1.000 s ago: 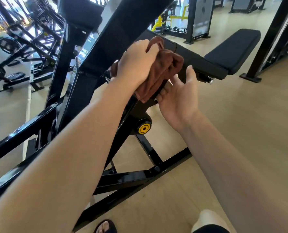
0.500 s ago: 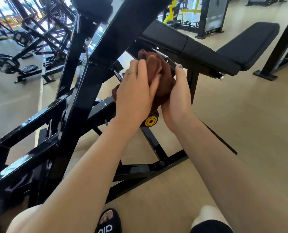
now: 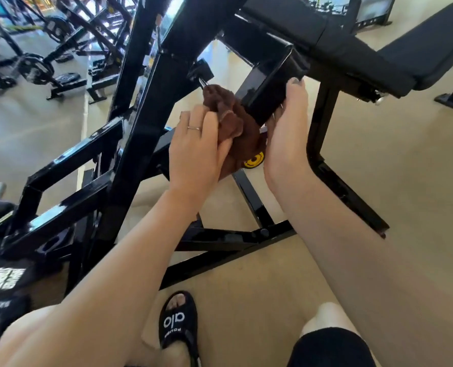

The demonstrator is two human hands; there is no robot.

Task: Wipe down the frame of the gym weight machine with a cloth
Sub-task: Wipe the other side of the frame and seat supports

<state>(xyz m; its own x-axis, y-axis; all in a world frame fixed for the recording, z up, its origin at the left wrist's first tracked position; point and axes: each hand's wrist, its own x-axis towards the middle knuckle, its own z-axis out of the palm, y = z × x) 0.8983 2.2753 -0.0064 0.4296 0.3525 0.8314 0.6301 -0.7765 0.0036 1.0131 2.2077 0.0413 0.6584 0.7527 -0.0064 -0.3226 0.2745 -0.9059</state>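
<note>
left hand (image 3: pixel 196 149): grips the brown cloth, knuckles up, fingers (image 3: pixel 210 120) curled over the bunched fabric and lying close together; a thin ring sits on one finger.
cloth (image 3: pixel 233 123): brown and crumpled, pressed against the lower end of a slanted black bar of the frame, between the two hands; its lower fold hangs down over part of the yellow knob.
right hand (image 3: pixel 286 133): rests along the right side of the same slanted bar, fingers straight and together, fingertip reaching up to where the bar meets the pad support; palm turned toward the cloth. whether it touches the cloth, i cannot tell.
frame (image 3: pixel 146 107): glossy black steel tubing, a thick upright leaning left of the cloth, cross members meeting on the floor below the hands.
yellow knob (image 3: pixel 254 161): just under the cloth, partly hidden by it.
seat pad (image 3: pixel 426 56): black, at the upper right, above the bar.
floor (image 3: pixel 378 144): pale beige; a foot in a black slipper (image 3: pixel 179 327) stands near the bottom edge.
background: other black machines at the upper left.
</note>
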